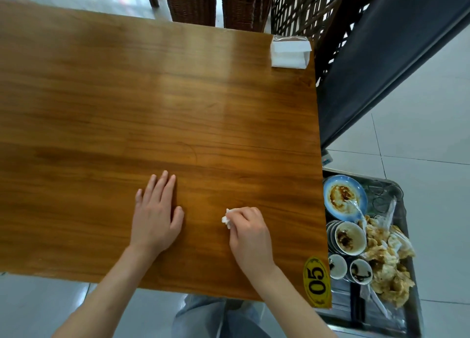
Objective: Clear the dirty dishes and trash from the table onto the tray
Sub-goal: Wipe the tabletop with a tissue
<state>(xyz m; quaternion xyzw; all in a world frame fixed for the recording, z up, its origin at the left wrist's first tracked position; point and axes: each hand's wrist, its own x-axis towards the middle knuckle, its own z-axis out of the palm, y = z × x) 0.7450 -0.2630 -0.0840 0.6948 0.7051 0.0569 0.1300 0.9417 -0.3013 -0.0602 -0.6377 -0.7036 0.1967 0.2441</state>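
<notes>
Head view: last scrap being pinched off the table

Right hand (248, 232) is gripping a crumpled white napkin (227, 220) at its fingertips, on the table (152, 96). Left hand (157, 210) is resting flat, fingers straight, just beside it. Napkin is looking light, soft, crushable; pinching anywhere works. Tray (396, 190) is sitting well right of the right hand, already loaded with dirty dishes.

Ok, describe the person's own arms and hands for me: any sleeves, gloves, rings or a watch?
Both forearms are bare right down to the bottom edge of the picture, so no sleeves show. The left hand and the right hand wear no gloves, and no ring, watch or bracelet is visible on the fingers or wrists. Nails look short and plain. Below the table edge, light blue jeans show.
</notes>
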